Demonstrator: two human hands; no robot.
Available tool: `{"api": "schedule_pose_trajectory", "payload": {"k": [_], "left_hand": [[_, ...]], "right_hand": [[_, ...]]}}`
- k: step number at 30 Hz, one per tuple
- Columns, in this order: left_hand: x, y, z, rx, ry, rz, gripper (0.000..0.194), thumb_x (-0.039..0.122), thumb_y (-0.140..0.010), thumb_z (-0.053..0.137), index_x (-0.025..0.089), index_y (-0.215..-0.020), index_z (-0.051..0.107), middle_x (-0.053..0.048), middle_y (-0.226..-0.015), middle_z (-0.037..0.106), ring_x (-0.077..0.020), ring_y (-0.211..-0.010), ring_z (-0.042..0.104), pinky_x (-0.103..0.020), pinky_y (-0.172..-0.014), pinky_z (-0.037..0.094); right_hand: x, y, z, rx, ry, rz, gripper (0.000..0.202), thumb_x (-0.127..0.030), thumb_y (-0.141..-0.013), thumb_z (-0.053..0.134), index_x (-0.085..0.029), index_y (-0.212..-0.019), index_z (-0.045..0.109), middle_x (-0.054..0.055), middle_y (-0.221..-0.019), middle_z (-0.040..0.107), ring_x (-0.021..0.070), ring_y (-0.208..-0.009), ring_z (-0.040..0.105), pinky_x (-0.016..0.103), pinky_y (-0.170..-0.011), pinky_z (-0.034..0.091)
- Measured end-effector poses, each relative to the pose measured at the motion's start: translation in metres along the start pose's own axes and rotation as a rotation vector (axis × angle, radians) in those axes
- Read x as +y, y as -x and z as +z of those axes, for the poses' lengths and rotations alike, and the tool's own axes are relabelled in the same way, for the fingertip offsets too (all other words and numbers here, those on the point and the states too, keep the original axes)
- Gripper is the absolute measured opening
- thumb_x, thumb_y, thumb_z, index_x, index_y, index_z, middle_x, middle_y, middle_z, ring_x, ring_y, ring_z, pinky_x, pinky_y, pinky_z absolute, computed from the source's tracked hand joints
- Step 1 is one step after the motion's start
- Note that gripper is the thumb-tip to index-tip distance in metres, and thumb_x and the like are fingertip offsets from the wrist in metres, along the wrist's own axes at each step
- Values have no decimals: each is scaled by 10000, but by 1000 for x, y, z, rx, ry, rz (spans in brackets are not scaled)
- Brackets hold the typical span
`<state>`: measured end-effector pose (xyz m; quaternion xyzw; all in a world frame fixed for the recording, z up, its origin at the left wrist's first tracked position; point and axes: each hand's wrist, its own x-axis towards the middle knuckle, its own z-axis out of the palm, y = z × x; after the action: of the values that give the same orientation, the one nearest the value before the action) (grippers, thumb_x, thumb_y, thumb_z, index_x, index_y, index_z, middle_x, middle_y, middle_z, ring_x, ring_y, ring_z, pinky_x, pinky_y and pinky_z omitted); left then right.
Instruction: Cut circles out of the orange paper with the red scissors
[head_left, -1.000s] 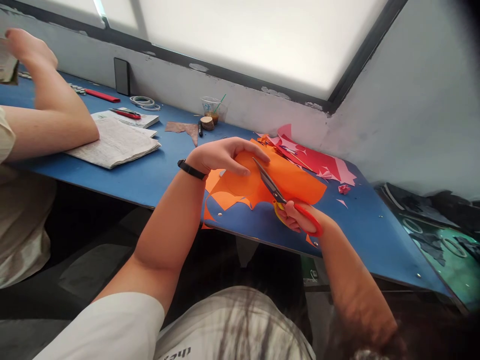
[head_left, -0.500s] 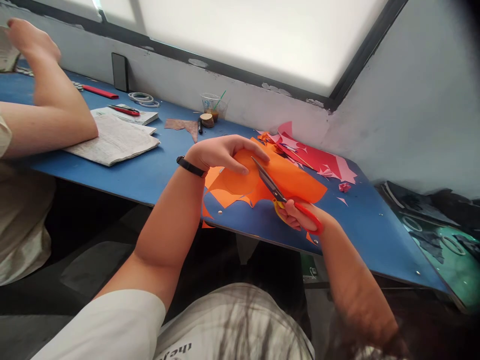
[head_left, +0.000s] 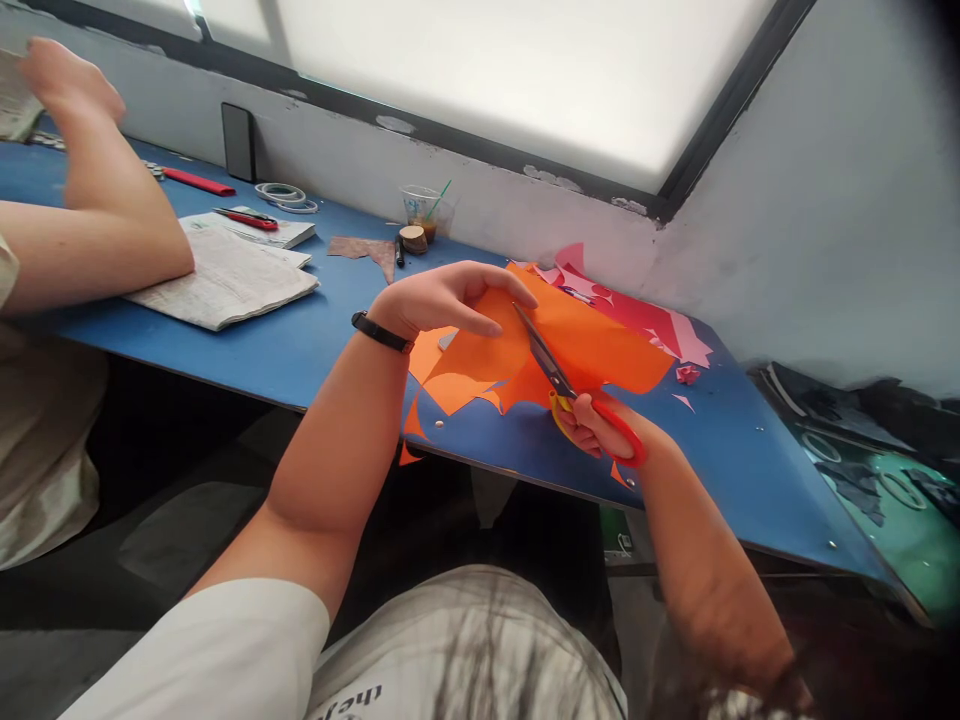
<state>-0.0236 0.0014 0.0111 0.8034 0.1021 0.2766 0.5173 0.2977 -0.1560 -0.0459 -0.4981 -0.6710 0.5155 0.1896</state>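
Note:
My left hand [head_left: 457, 300] holds a sheet of orange paper [head_left: 577, 330] between thumb and fingers, lifted above the blue table. My right hand [head_left: 592, 425] grips scissors [head_left: 551, 362] by their red and yellow handles. The scissors' blades lie along the orange paper, with the tips pointing up and left toward my left fingertips. The blades look nearly closed. Orange cut pieces [head_left: 450, 390] lie under and in front of my left hand, and a small orange scrap [head_left: 621, 473] is below my right hand at the table edge.
Red and pink paper scraps [head_left: 645, 325] lie at the back right of the table [head_left: 720, 480]. Near the wall stand a plastic cup [head_left: 421, 212], a wooden disc [head_left: 412, 239] and a phone [head_left: 239, 142]. On the left another person's arm [head_left: 112, 215] rests on folded cloth [head_left: 232, 280].
The orange sheet has turned and shifted slightly right between my hands. My right hand and the scissors have moved a little, with the tips slightly higher and farther right.

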Motion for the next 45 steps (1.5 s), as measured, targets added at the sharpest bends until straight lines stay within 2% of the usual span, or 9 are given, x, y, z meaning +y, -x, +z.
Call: {"api": "schedule_pose_trajectory", "payload": {"k": [3, 5, 9, 14, 19, 23, 27, 32, 45], "left_hand": [[-1, -2, 2, 87, -28, 25, 510, 404, -905, 1067, 146, -1317, 917, -214, -1532, 903, -380, -1469, 844, -487, -1252, 713], [-2, -2, 3, 99, -18, 23, 484, 400, -901, 1071, 147, -1287, 925, -211, -1488, 921, -370, -1424, 866, -483, -1212, 736], [-3, -2, 4, 72, 47, 1, 453, 354, -916, 1068, 153, -1296, 923, -208, -1458, 936, -334, -1323, 908, -445, -1099, 768], [-2, -1, 4, 21, 13, 7, 485, 395, -938, 1067, 158, -1333, 915, -205, -1503, 924, -351, -1373, 902, -482, -1180, 747], [-3, -2, 5, -12, -18, 8, 521, 445, -933, 1081, 194, -1360, 918, -180, -1503, 927, -350, -1409, 889, -482, -1227, 724], [-3, -3, 6, -48, -25, 15, 483, 400, -947, 1057, 201, -1366, 923, -156, -1465, 941, -340, -1417, 881, -453, -1244, 709], [-3, -4, 4, -58, -48, 30, 461, 308, -938, 1024, 195, -1371, 916, -135, -1467, 944, -322, -1431, 873, -407, -1242, 701], [-5, -6, 2, -95, -75, 44, 489, 331, -928, 1021, 201, -1386, 906, -143, -1470, 943, -337, -1423, 872, -440, -1243, 706], [-4, -5, 3, -67, -133, 46, 494, 289, -945, 938, 180, -1423, 877, -144, -1535, 912, -329, -1482, 845, -448, -1263, 696]], "right_hand": [[0, 0, 0, 12, -20, -18, 972, -1279, -841, 511, -310, -850, 442, -105, -722, 331, 119, -586, 227, 340, -520, 263], [0, 0, 0, 5, -23, -14, 972, -1279, -830, 533, -312, -851, 447, -100, -720, 333, 125, -589, 227, 354, -520, 254], [0, 0, -1, 4, -36, 4, 982, -1285, -802, 562, -312, -841, 434, -92, -732, 321, 133, -601, 244, 360, -525, 254], [0, 1, -1, -15, -27, 2, 959, -1262, -863, 518, -307, -836, 428, -85, -761, 308, 139, -629, 224, 364, -552, 226], [1, 0, 0, -39, -7, -56, 930, -1235, -921, 489, -307, -864, 448, -97, -750, 319, 141, -618, 249, 362, -554, 273], [2, 0, -1, -40, -8, -48, 921, -1223, -938, 487, -305, -868, 460, -91, -762, 340, 146, -628, 270, 378, -577, 304], [4, -1, -2, -44, -31, -17, 928, -1230, -907, 532, -304, -868, 471, -87, -774, 334, 151, -641, 262, 381, -586, 304], [4, -2, -3, -45, -41, -34, 902, -1196, -922, 593, -301, -884, 488, -80, -780, 353, 156, -640, 269, 394, -585, 312], [4, -3, 0, 22, 9, 3, 960, -1258, -873, 516, -299, -850, 477, -85, -748, 365, 140, -614, 288, 361, -554, 314]]}}
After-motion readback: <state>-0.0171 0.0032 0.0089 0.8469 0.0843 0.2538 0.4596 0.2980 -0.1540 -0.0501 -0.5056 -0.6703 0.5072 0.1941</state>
